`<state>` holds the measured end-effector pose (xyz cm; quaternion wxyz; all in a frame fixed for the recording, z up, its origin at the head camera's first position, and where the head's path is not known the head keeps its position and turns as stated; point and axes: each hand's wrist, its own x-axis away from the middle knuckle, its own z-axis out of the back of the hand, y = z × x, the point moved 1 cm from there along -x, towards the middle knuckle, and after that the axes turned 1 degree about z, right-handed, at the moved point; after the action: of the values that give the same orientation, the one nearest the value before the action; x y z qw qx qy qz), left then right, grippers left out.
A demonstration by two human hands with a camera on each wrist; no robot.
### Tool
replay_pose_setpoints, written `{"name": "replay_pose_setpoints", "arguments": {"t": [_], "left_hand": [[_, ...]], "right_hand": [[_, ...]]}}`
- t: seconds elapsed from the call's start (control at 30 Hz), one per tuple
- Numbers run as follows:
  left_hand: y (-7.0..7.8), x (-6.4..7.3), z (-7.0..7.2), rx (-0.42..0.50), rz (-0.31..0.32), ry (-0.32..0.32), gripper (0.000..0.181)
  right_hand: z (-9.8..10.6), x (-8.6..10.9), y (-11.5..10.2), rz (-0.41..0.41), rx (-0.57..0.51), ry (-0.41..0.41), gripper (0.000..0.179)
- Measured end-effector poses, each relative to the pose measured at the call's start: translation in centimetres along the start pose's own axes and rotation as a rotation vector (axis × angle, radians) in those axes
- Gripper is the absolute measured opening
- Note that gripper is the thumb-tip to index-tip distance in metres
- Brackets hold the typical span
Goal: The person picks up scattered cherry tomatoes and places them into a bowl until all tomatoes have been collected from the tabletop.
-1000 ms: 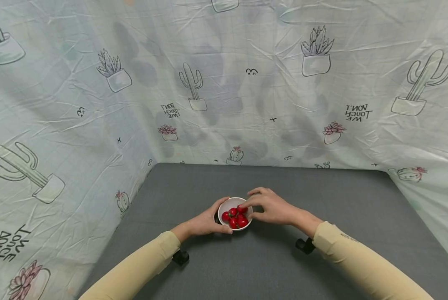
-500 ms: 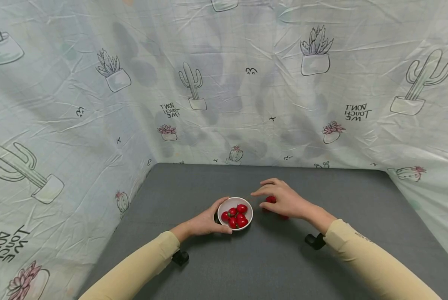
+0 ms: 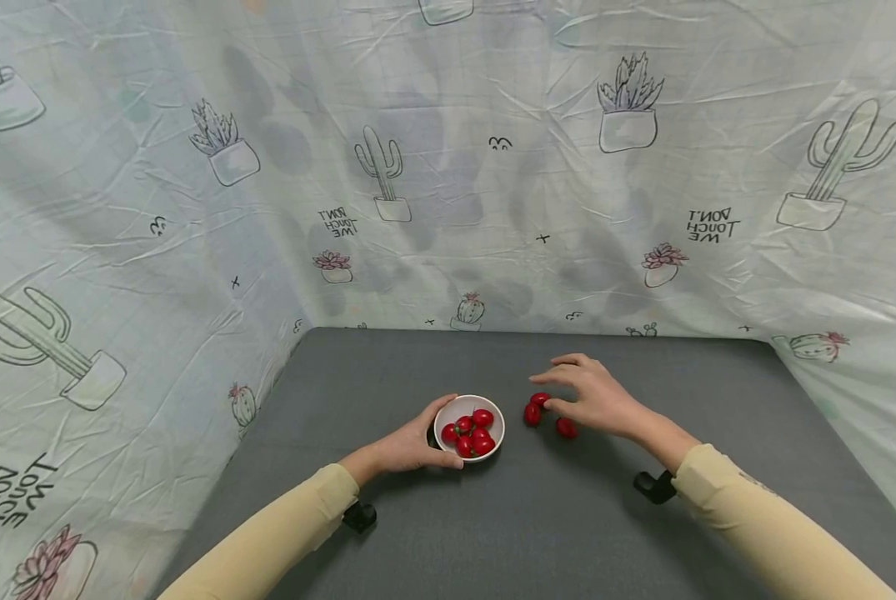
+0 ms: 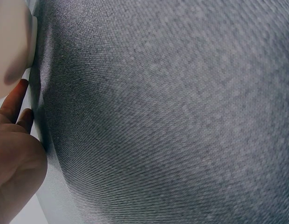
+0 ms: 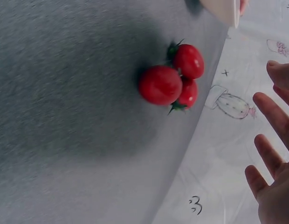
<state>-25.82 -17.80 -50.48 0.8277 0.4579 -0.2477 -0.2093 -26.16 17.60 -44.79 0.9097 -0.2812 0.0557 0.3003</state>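
Right hand (image 3: 601,402) now off bowl (image 3: 468,407); wrist-view fingers (image 5: 270,156) spread beside tomatoes (image 5: 172,81).

worktop (image 3: 538,517): grey fabric surface | backdrop (image 3: 448,192): pale crumpled cloth, hangs behind and at both sides of worktop | print: potted cacti, succulents, pink flowers, mirrored "DON'T TOUCH ME" lettering | wrist views: grey weave fills most of frame

Makeshift recording booth, cactus-print sheet (image 3: 192,250) as walls, grey table (image 3: 493,517)
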Motion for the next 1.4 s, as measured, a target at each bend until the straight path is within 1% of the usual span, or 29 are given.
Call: {"name": "replay_pose_setpoints", "arguments": {"t": [0.17, 0.27, 0.47, 0.67, 0.93, 1.17, 1.4], "left_hand": [[-0.1, -0.1, 0.0, -0.004, 0.003, -0.002, 0.105], [-0.1, -0.1, 0.0, -0.008, 0.007, -0.002, 0.106], [0.0, -0.2, 0.2, 0.000, 0.005, -0.007, 0.107], [0.1, -0.3, 0.2, 0.004, 0.000, -0.009, 0.108], [0.3, -0.3, 0.3, -0.012, 0.013, 0.003, 0.108], [0.3, -0.4, 0.2, -0.013, 0.020, 0.010, 0.108], [0.3, -0.4, 0.2, 0.000, 0.018, 0.006, 0.109]], "right_hand": [[0.0, 0.7, 0.7, -0.047, 0.021, -0.009, 0.041], [-0.1, 1.1, 1.2, -0.059, 0.032, -0.007, 0.041], [-0.3, 2.0, 1.9, -0.059, 0.050, -0.007, 0.041], [-0.9, 2.7, 2.3, -0.047, 0.096, -0.019, 0.039], [-1.9, 3.4, 3.1, -0.049, 0.140, -0.016, 0.044], [-2.6, 3.8, 3.2, -0.065, 0.141, -0.005, 0.043], [-2.8, 3.8, 3.2, -0.090, 0.139, 0.001, 0.041]]}}
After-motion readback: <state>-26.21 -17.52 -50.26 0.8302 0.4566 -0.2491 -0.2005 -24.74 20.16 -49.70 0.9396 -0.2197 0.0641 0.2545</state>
